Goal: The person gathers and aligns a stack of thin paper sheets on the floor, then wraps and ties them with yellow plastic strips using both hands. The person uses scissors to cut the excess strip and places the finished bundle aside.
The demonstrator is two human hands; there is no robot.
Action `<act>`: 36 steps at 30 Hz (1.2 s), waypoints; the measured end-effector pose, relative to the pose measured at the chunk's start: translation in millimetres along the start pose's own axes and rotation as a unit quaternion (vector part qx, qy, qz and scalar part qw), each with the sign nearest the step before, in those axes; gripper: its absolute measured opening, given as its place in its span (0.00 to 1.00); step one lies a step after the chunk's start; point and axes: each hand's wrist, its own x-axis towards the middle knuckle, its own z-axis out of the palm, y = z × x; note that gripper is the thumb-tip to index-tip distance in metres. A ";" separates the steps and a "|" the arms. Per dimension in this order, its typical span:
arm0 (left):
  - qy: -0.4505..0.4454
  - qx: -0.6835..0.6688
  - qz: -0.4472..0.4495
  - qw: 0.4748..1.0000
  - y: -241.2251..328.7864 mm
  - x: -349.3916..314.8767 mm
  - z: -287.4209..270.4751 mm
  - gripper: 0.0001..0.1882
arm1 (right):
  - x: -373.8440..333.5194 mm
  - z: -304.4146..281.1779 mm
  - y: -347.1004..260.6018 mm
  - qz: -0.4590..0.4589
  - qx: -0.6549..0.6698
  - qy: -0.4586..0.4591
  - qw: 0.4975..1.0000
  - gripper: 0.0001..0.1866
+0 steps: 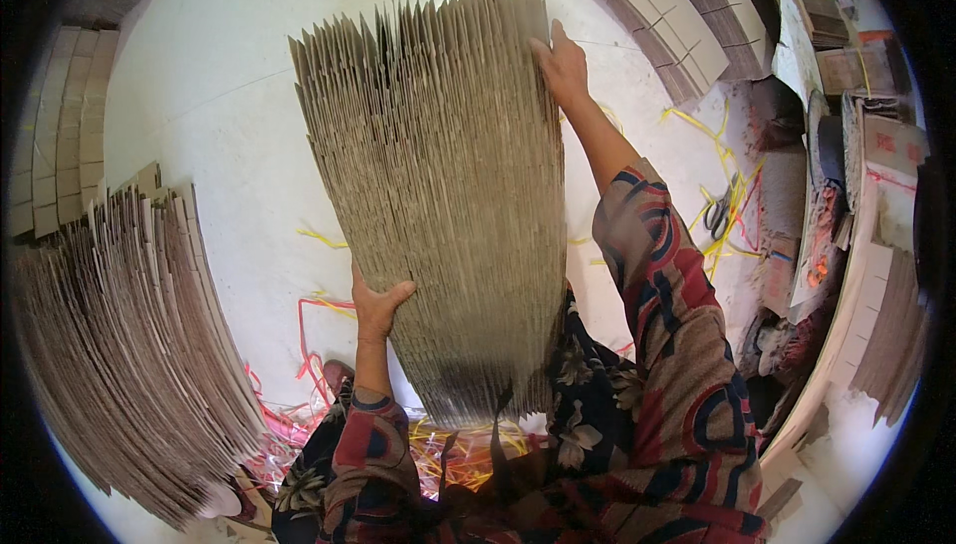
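A long stack of brown cardboard sheets [448, 165], set on edge with notched tips at its far end, stretches away from my body between my two hands. My left hand [378, 307] clasps its near left side; the thumb lies over the top edges and the other fingers are hidden against the side. At the far right corner, my right hand [564, 64] presses on the outermost sheet, partly out of sight behind it. The near end of the stack reaches my lap.
Another large row of cardboard sheets [129, 345] stands at the left. Slotted cardboard bundles [662, 21] lie at the far right. Yellow straps [732, 190] and black-handled scissors [715, 215] are on the pale floor [219, 96] to the right. Tangled red plastic strapping [289, 444] lies near my feet.
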 end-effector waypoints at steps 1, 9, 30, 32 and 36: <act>-0.001 0.004 0.004 1.000 0.4 0.0 2.0 0.49 | 4.4 4.8 7.5 -0.024 0.010 0.022 0.999 0.29; -0.007 -0.006 0.007 1.000 -3.2 0.9 1.6 0.49 | 39.7 48.6 52.0 -0.142 -0.029 0.122 0.982 0.17; 0.001 0.009 0.006 1.000 3.0 -0.6 0.5 0.49 | 39.0 39.2 3.4 -0.020 -0.021 0.056 0.998 0.20; 0.004 0.018 0.006 1.000 -0.4 0.3 -1.0 0.49 | 37.5 44.4 6.9 -0.070 0.041 0.116 0.990 0.15; 0.002 0.009 0.006 1.000 -2.4 1.0 1.1 0.49 | 42.0 52.6 11.6 -0.114 0.015 0.135 0.984 0.12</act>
